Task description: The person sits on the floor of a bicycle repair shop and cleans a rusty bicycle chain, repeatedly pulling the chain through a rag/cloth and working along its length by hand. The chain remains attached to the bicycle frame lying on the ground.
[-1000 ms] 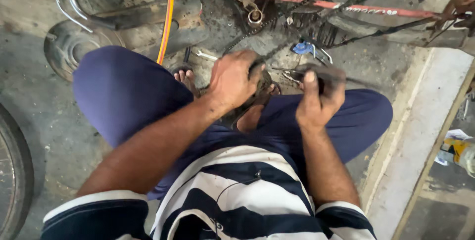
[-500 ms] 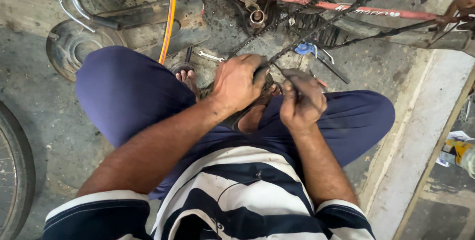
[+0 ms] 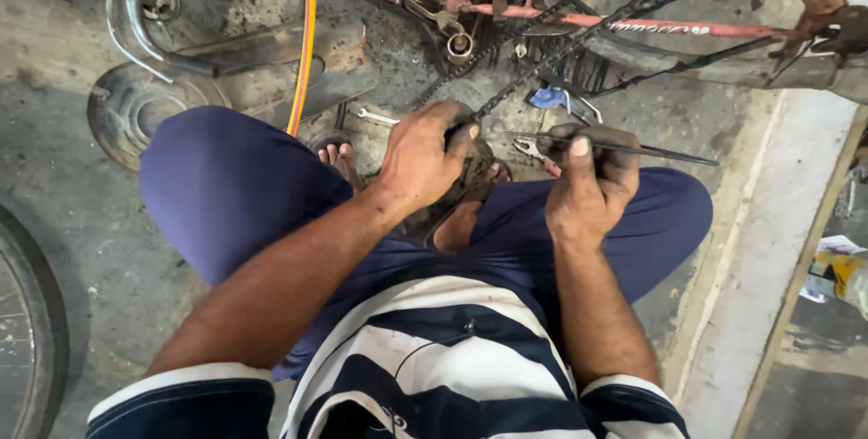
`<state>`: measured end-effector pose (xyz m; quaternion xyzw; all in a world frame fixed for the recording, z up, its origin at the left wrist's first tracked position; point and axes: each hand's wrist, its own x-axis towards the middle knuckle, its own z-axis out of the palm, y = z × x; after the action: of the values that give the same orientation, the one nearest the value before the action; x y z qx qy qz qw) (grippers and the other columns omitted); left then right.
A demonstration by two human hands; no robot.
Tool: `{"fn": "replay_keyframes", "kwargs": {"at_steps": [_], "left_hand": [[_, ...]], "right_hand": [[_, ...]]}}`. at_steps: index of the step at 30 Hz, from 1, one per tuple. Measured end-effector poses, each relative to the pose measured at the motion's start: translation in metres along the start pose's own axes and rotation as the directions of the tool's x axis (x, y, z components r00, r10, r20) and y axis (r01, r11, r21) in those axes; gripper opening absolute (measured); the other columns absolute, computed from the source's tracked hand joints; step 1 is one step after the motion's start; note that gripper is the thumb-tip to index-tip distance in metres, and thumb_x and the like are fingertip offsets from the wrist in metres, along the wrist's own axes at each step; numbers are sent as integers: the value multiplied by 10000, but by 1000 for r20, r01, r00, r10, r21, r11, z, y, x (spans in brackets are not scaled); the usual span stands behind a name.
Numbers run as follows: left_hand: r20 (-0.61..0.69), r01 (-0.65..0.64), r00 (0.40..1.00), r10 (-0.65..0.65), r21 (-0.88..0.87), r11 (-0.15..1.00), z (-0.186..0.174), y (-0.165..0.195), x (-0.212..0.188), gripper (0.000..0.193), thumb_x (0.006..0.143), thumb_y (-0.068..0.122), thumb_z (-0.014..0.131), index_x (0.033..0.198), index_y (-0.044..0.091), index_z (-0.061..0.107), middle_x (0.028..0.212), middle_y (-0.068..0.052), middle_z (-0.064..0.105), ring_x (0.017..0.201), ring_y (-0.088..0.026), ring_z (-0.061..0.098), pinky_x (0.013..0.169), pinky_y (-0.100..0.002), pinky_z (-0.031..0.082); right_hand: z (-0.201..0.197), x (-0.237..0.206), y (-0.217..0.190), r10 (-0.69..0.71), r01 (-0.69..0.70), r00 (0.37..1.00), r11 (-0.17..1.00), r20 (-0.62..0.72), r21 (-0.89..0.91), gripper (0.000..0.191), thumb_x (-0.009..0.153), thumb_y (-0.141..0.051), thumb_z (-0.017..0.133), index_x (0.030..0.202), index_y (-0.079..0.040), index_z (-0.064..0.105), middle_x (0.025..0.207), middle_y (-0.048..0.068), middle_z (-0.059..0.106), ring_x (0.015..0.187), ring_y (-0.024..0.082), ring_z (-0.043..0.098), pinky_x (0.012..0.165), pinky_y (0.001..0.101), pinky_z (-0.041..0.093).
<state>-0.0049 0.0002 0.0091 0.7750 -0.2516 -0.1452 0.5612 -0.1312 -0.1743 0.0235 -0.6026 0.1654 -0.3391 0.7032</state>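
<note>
I sit cross-legged on a greasy concrete floor in blue trousers and a striped shirt. My left hand (image 3: 423,157) is closed around the lower end of a bicycle chain (image 3: 579,37), which runs up and to the right toward a pink bicycle frame (image 3: 633,23). My right hand (image 3: 588,181) grips a long thin dark metal tool (image 3: 624,146) that points right, its tip past my knee. Both hands are dark with grease. What lies under my left palm is hidden.
A small spanner (image 3: 375,117) lies on the floor beyond my foot. An orange hose (image 3: 303,41) runs down the floor beside a metal stand and round plate (image 3: 136,109). A tyre (image 3: 27,330) is at the left edge; a raised kerb (image 3: 768,249) runs along the right.
My right hand has risen from beside my left hand and turned, so the long tool now lies level and points right. My left hand stays on the chain end.
</note>
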Motion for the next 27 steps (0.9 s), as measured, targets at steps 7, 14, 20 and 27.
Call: {"fn": "replay_keyframes", "kwargs": {"at_steps": [7, 14, 20, 27], "left_hand": [[112, -18, 993, 28, -95, 995, -6, 1, 9, 282, 892, 242, 704, 1097, 49, 701, 1029, -218, 722, 961, -403, 703, 821, -462, 541], [226, 151, 964, -140, -32, 988, -1, 4, 10, 328, 944, 352, 687, 1029, 35, 672, 942, -213, 718, 938, -416, 686, 798, -475, 520], [169, -120, 978, 122, -21, 993, 5, -2, 9, 194, 982, 245, 655, 1005, 59, 706, 969, -181, 709, 950, -418, 667, 827, -491, 515], [103, -423, 903, 418, 391, 817, 3, 1, 1, 173, 842, 186, 721, 964, 66, 701, 890, -85, 624, 934, -300, 614, 826, -461, 450]], "right_hand": [[-4, 0, 0, -55, 54, 998, 997, -7, -59, 190, 1057, 31, 664, 1195, -42, 556, 1101, 140, 704, 892, 192, 685, 748, 312, 574], [-5, -6, -3, -253, 270, 963, 901, 93, -339, 249, 1070, 80, 691, 1225, -12, 518, 1157, 190, 697, 1025, 204, 687, 929, 317, 574], [-2, -6, -6, -287, 313, 949, 887, 128, -339, 180, 1081, 19, 657, 1197, -6, 521, 1220, 206, 688, 1023, 225, 688, 924, 344, 587], [-5, -7, -5, -317, 345, 938, 894, 141, -287, 184, 1095, -10, 615, 1206, -21, 469, 1208, 230, 687, 1074, 271, 714, 988, 404, 608]]}}
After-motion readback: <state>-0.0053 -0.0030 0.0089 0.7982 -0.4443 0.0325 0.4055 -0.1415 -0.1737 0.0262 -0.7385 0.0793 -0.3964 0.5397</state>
